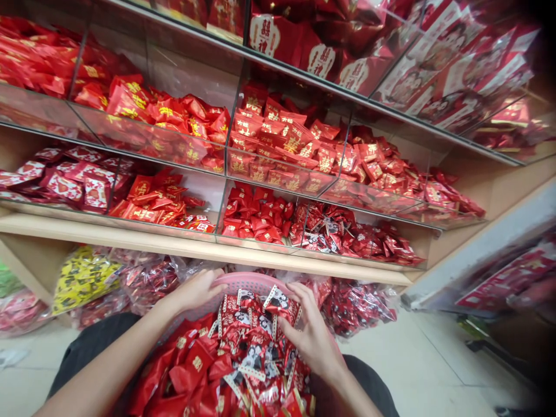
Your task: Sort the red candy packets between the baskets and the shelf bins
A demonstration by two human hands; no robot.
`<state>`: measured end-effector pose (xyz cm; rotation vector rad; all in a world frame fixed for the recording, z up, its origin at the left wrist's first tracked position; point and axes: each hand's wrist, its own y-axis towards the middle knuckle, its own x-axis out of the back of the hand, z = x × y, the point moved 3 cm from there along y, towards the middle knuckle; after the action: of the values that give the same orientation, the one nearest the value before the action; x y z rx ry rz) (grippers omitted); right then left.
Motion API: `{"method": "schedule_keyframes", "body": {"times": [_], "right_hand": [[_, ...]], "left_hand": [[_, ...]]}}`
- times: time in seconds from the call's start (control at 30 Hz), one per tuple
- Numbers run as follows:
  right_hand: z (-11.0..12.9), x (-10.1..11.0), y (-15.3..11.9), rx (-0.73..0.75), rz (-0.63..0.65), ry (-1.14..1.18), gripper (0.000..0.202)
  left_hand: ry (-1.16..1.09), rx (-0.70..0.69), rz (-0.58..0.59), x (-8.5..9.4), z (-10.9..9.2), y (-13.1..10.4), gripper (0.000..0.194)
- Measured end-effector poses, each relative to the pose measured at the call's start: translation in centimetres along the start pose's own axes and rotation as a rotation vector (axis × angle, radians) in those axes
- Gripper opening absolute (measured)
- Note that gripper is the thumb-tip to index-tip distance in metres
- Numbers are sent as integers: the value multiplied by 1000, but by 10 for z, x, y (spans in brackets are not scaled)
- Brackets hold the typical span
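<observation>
A pink plastic basket (pixel 243 279) full of red-wrapped candies sits between the knees. My left hand (pixel 195 292) grips the basket's far left rim, its fingers bent over the edge. With thumb and fingers, my right hand (pixel 310 327) holds a small red candy packet (pixel 278 301) with a black-and-white picture, at the right side of the basket. More packets of that kind (pixel 254 353) lie just below it. Plain glossy red packets (pixel 191 365) with gold print fill the left part of the basket.
Ahead stands a wooden shelf (pixel 130 236) with clear dividers, its bins heaped with red packets (pixel 291 136). Under it lie clear bags of sweets (pixel 358 307) and a yellow-patterned bag (pixel 84 278). Tiled floor (pixel 417 359) shows at right. Darker goods (pixel 512 278) stand further right.
</observation>
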<state>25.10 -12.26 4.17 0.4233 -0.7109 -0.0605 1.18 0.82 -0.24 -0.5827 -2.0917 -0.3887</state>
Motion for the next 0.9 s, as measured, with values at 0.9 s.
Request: {"method": "schedule_keyframes", "body": {"times": [0.9], "right_hand": [[-6,-55,51,181,332,-173,49]], "left_hand": [[-67,-5,-33,1,0,-2,40]]}}
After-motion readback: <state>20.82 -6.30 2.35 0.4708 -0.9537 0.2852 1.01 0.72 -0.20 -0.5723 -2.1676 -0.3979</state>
